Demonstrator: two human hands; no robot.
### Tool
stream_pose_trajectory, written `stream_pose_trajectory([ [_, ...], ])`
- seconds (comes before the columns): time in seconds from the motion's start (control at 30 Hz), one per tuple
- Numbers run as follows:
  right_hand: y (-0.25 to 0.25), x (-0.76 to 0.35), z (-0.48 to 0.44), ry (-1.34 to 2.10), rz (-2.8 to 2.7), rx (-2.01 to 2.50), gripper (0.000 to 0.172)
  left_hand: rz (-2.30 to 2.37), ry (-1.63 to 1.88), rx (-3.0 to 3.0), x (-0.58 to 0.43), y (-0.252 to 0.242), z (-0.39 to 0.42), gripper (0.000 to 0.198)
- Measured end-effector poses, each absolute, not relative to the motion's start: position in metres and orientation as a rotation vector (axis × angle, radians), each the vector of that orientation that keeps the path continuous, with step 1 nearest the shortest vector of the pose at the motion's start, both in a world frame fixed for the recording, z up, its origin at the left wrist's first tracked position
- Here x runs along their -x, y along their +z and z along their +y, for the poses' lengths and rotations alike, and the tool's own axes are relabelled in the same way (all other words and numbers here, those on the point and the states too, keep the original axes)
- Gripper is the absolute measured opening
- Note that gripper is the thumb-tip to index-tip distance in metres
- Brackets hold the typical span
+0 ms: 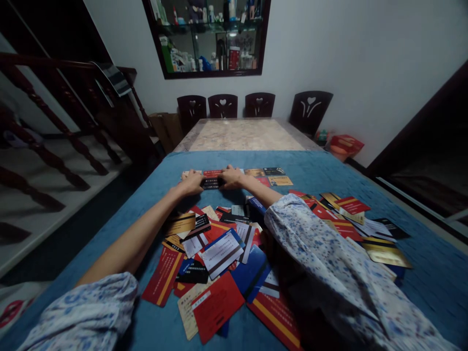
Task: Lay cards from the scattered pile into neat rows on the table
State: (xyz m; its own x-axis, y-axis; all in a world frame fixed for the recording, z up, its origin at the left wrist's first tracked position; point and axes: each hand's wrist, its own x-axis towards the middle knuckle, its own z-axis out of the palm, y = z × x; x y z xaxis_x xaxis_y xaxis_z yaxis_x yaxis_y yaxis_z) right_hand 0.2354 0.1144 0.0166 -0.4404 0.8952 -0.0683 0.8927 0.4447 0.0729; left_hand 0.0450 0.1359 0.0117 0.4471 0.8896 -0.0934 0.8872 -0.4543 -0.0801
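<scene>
Both my arms reach far forward over a blue cloth (329, 168). My left hand (192, 183) and my right hand (231, 176) meet on a black card (211, 184) lying in a row of cards (268, 175) near the cloth's far edge. Each hand has its fingers curled down onto an end of that black card. A red card (212, 172) lies just behind it. Closer to me, a loose heap of several plastic cards (223, 253) in red, blue, black, gold and white spreads under my forearms.
Beyond the cloth the marble tabletop (243, 134) is bare, with several dark chairs (223, 106) at its far end. A glass cabinet (212, 36) hangs on the wall. A wooden stair railing (54, 112) runs along the left. A red bag (345, 145) sits at right.
</scene>
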Motion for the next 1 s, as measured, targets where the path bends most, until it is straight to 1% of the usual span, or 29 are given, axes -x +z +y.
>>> stream_pose_trajectory([
  [0.27,0.016,-0.236,0.115,0.038,2.607,-1.594,0.044,-1.582,0.254,2.673,-0.041,0.01,0.14,0.051],
  [0.6,0.018,-0.235,0.11,0.096,2.615,-1.579,0.038,-1.559,0.216,2.699,-0.04,0.009,0.137,0.042],
  [0.73,0.019,-0.235,0.106,0.086,2.598,-1.611,0.038,-1.533,0.21,2.694,-0.04,0.009,0.132,0.036],
  [0.8,0.019,-0.235,0.106,0.081,2.594,-1.618,0.04,-1.534,0.197,2.694,-0.041,0.009,0.131,0.037],
  [1.0,0.018,-0.236,0.109,0.057,2.589,-1.61,0.04,-1.568,0.199,2.667,-0.047,0.011,0.127,0.057],
])
